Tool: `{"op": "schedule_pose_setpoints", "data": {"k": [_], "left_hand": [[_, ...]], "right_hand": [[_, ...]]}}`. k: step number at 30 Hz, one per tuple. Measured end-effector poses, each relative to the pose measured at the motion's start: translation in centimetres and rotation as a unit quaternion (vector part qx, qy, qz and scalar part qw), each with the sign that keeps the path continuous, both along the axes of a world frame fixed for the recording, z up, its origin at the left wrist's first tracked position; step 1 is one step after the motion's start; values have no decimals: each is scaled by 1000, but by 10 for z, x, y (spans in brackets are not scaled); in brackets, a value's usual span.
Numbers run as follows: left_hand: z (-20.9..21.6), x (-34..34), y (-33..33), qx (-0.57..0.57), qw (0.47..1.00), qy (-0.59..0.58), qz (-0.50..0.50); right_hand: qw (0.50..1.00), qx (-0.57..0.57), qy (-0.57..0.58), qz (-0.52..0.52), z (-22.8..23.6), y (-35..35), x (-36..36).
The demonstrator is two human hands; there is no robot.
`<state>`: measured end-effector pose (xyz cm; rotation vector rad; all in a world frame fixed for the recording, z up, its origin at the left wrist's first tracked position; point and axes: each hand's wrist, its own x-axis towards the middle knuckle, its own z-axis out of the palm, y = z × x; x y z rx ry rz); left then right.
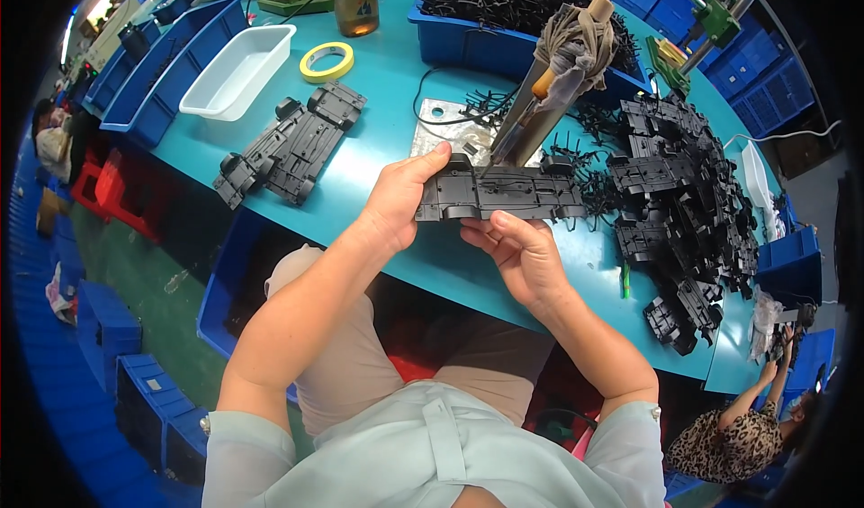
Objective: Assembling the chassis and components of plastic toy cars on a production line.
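Observation:
My left hand (396, 197) grips the left end of a black plastic toy car chassis (508, 191), thumb on top. At the chassis's near edge, my right hand (525, 260) has its thumb against the side and its fingers curled underneath. The chassis is held level over the front of the teal table, with moulded detail facing up. Just behind it leans a grey metal post (531, 130), with a cloth-wrapped, orange-handled tool (543, 82) at its side. A metal plate (432, 136) lies at its foot. The fingertips beneath the chassis are hidden.
A heap of black chassis (679, 184) covers the table's right side; similar chassis (301, 143) lie at left. Behind are yellow tape (327, 62), a white tray (238, 74), a jar of brown liquid (356, 4) and a blue bin (468, 44) of black parts. A co-worker (733, 436) sits at right.

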<state>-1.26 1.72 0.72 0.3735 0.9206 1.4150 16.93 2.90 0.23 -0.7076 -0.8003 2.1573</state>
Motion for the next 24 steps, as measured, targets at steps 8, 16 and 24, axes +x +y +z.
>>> {"op": "schedule_pose_setpoints", "data": {"k": [8,16,24], "left_hand": [[2,-7,8,-28,999,28,-30],[1,-8,10,-18,1000,4,-9],[4,-10,11,-18,1000,6,-10]], "right_hand": [[999,-31,1,-18,-4,6,-5],[999,-42,9,-27,-4,6,-9],[998,-46,14,-30,0,6,-12]]}}
